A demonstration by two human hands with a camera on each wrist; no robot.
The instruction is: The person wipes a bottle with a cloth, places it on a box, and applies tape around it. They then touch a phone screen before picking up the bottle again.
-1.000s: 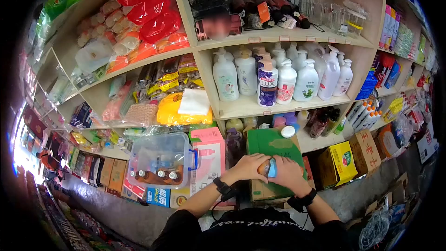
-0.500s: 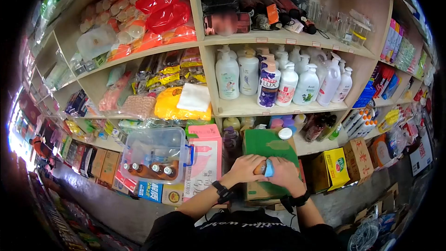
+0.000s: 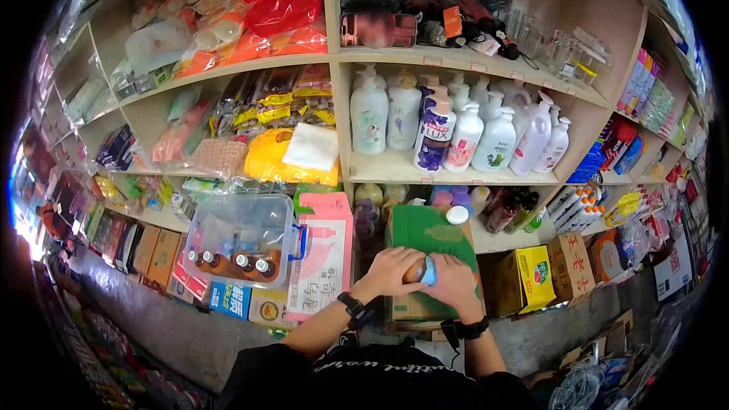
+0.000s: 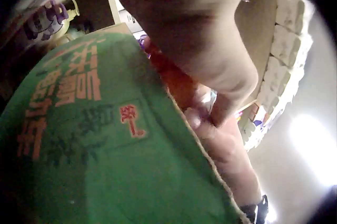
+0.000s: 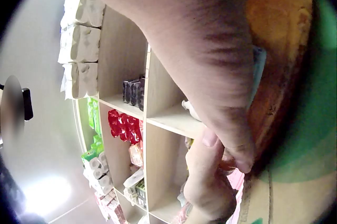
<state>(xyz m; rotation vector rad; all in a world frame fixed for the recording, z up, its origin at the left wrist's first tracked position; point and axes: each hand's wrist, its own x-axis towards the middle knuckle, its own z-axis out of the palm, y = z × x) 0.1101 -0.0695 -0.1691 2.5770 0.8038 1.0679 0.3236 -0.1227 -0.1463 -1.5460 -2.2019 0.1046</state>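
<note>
Head view: both hands come together above a green carton (image 3: 425, 229), with a brown bottle (image 3: 414, 270) between them.
Left hand: the left hand (image 3: 392, 273) has its grip closed round one end of the brown bottle.
Right hand: the right hand (image 3: 451, 279) has its grip closed round the other end, by a blue label (image 3: 430, 271); the thumbs are close together.
Brown bottle: it lies sideways over the near part of the green carton; whether it touches the top I cannot tell.
Wrists: each wears a black strap (image 3: 355, 308).
White lid: a round white lid (image 3: 457, 216) shows at the carton's far edge.
Left of the carton: a pink box (image 3: 325, 258) and, beside it, a clear tub (image 3: 266, 216) with more brown bottles (image 3: 220, 264) lying inside, white caps (image 3: 263, 266) toward the person.
Shelf behind: white and purple pump bottles (image 3: 437, 133) stand in a group on a shelf (image 3: 395, 175).
</note>
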